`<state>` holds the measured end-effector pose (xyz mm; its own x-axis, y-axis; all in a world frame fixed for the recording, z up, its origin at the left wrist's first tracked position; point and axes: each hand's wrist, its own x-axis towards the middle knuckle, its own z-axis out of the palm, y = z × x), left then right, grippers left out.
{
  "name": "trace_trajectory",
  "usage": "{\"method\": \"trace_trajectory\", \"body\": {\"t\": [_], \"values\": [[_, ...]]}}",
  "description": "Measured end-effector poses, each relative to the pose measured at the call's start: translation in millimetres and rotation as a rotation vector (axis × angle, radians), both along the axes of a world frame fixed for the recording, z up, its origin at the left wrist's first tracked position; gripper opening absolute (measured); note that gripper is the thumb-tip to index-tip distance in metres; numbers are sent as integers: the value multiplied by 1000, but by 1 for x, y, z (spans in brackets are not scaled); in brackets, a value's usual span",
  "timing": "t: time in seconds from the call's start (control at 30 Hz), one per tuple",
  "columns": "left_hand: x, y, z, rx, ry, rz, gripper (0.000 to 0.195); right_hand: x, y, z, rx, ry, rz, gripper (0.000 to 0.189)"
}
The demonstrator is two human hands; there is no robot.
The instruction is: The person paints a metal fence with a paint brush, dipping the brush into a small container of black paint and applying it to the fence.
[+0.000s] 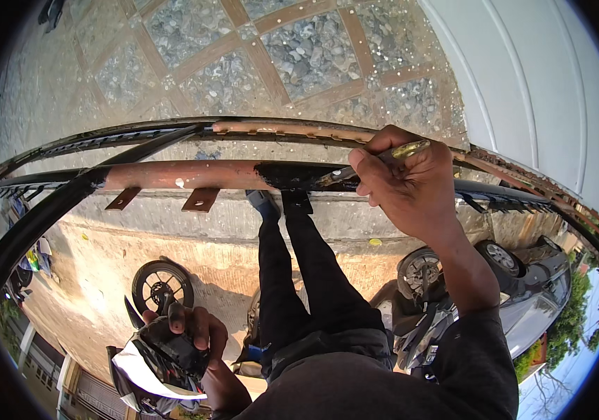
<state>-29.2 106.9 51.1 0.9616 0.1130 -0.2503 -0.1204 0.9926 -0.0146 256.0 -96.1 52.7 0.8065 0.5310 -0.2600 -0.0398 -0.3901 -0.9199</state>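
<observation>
A round metal pipe (173,175) runs across in front of me, reddish-brown on the left and wet black from the middle rightward. My right hand (415,189) grips a paintbrush (409,149) by its handle, and the bristles touch the black stretch of pipe. Two brown metal tabs with holes, one of them this tab (202,200), hang below the unpainted part. Another tab (296,202) is black. Down at the lower left, my left hand (207,328) holds a black-smeared container (173,349); its contents cannot be made out.
A black bar (42,226) slants across the left side. Behind the pipe lies a second brown rail (294,128). Motorcycles, one showing its front wheel (163,289), and a grey car (535,299) stand below. A white ribbed panel (530,68) borders the stone paving (304,52).
</observation>
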Motion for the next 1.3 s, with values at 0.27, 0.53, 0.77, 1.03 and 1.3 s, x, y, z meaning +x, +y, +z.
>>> {"method": "trace_trajectory", "body": {"t": [0.27,0.53,0.77,1.03,1.3], "values": [[-6,-16,8,-2,10,37,64,-2,4,26,136,13,96,15],[-10,-32,9,25,-46,54,64,-1,-20,35,141,-72,78,14],[-13,-38,17,23,7,41,64,-3,-41,33,146,-235,196,15],[1,-36,15,73,86,67,64,-61,-51,10,34,-302,192,31],[-1,-32,14,-7,-31,-58,64,-68,-56,29,156,-311,96,25]]}}
